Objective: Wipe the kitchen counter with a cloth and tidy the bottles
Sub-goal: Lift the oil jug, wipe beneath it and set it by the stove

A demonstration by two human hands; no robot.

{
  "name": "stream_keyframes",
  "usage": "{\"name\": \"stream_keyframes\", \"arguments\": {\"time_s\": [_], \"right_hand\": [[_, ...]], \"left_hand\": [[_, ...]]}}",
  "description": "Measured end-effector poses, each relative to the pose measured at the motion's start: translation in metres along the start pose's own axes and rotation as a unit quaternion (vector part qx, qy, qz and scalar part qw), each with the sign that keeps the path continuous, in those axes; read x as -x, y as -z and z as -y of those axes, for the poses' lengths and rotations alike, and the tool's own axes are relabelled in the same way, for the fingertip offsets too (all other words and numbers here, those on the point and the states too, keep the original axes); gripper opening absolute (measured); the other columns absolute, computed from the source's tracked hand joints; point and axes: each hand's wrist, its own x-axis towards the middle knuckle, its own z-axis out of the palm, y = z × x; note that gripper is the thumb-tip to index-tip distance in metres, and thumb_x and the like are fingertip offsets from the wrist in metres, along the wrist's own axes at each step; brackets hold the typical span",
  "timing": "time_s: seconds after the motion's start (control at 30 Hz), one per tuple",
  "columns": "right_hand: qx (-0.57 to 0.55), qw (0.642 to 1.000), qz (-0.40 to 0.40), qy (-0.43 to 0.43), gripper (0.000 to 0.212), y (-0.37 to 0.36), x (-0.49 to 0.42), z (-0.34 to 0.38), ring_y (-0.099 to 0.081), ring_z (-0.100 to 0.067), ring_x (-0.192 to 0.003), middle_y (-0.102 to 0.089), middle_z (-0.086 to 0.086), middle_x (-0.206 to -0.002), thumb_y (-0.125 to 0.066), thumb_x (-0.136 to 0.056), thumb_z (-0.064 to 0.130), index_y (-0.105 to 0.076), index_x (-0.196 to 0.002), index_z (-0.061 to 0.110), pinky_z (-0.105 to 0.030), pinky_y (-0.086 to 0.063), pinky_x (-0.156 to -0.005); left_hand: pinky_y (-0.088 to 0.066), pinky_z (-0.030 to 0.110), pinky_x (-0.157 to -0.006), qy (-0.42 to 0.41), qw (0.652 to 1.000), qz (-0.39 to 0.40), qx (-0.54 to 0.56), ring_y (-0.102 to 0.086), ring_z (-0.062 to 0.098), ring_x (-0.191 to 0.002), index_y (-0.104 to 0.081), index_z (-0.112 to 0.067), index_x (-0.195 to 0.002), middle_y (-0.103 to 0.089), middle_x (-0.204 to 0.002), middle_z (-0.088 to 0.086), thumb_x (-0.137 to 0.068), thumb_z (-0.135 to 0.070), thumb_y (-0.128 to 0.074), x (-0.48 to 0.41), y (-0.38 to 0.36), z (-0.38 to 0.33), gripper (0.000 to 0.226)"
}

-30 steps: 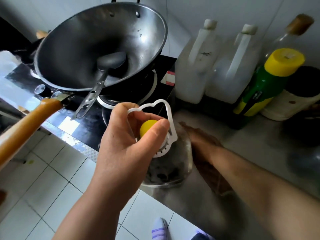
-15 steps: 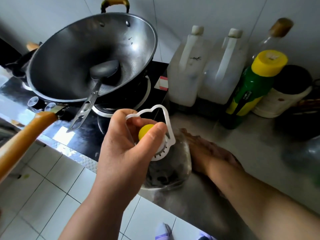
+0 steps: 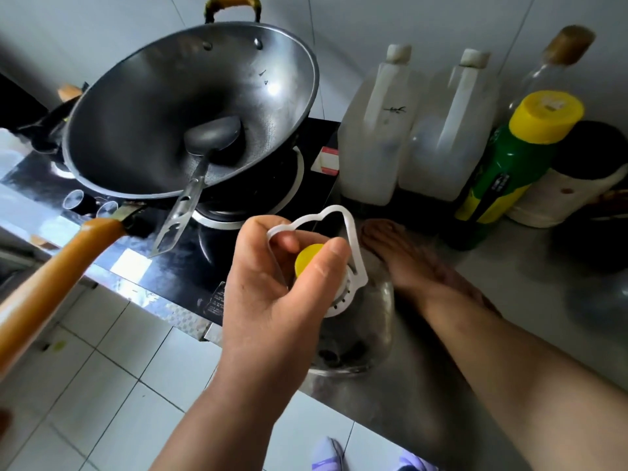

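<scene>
Moved: right hand (image 3: pixel 407 263) has slid farther across the tabletop (image 3: pixel 530 287), its fingertips now close to the foot of the two white jugs (image 3: pixel 373 137); the left hand (image 3: pixel 272 300) keeps its hold in much the same place.
Left hand: fingers curled, pinching the white carry loop (image 3: pixel 353 232) of the clear bottle (image 3: pixel 360 338), thumb lying across beside the yellow cap (image 3: pixel 307 258).
Right hand: fingers straight and together, palm down, pressed flat on the tabletop.
Cloth: mostly hidden under the palm; a dark edge by the wrist is probably the cloth (image 3: pixel 489 302), but the blur leaves that unsure.
Clear bottle: at the near edge of the tabletop, just left of the right hand and right of the stove (image 3: pixel 272 185) that carries the wok (image 3: pixel 170 113).
Other bottles: white jugs, a green bottle (image 3: pixel 509 171) and a corked glass bottle (image 3: pixel 557 62) stand in a row along the far wall.
Step in hand: wiping the strip of tabletop that the clear bottle is being held out of.
Next move calls for: drawing the wiping hand back toward the near edge to finish the patch, then setting the clear bottle upright on the wiped spot or in the far row, with a firm hold on the thin loop so the bottle does not swing.
</scene>
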Motion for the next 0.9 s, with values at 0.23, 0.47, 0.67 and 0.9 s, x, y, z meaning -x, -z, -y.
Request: {"name": "stream_keyframes", "arguments": {"time_s": [0.23, 0.47, 0.67, 0.9], "right_hand": [[-0.081, 0.995, -0.061, 0.014, 0.04, 0.026, 0.109, -0.003, -0.058, -0.007, -0.121, -0.068, 0.0, -0.124, -0.076, -0.076, -0.002, -0.073, -0.113, 0.013, -0.04, -0.047, -0.102], [-0.048, 0.991, -0.122, -0.04, 0.039, 0.022, 0.128, -0.016, -0.057, -0.016, -0.122, -0.064, -0.002, -0.128, -0.074, -0.079, 0.001, -0.072, -0.116, 0.012, -0.026, -0.035, -0.113], [-0.016, 0.99, -0.139, -0.035, 0.034, 0.02, 0.128, -0.015, -0.061, -0.02, -0.119, -0.067, -0.003, -0.125, -0.073, -0.079, 0.004, -0.073, -0.111, 0.013, -0.041, -0.046, -0.104], [-0.006, 0.987, -0.158, -0.033, 0.035, 0.025, 0.127, -0.009, -0.055, -0.014, -0.118, -0.068, -0.003, -0.122, -0.048, -0.085, 0.02, -0.073, -0.109, 0.013, -0.019, -0.031, -0.111]], "left_hand": [[-0.051, 0.028, -0.061, -0.057, 0.993, -0.101, 0.009, -0.059, 0.026, -0.07, -0.04, -0.022, -0.075, -0.061, -0.08, 0.029, -0.07, -0.023, -0.07, -0.01, -0.021, 0.009, 0.03], [-0.052, 0.035, -0.07, -0.064, 0.985, -0.162, 0.013, -0.056, 0.017, -0.066, -0.039, -0.027, -0.072, -0.055, -0.069, 0.0, -0.074, -0.024, -0.072, -0.056, -0.057, 0.015, 0.033], [-0.048, 0.03, -0.072, -0.08, 0.977, -0.194, 0.031, -0.045, 0.007, -0.061, -0.036, -0.025, -0.072, -0.049, -0.068, -0.005, -0.076, -0.025, -0.071, -0.091, -0.079, 0.02, 0.035], [-0.049, 0.022, -0.076, -0.089, 0.977, -0.192, 0.007, -0.05, 0.004, -0.069, -0.038, -0.027, -0.081, -0.048, -0.081, -0.005, -0.074, -0.043, -0.073, -0.095, -0.09, 0.024, 0.039]]}}
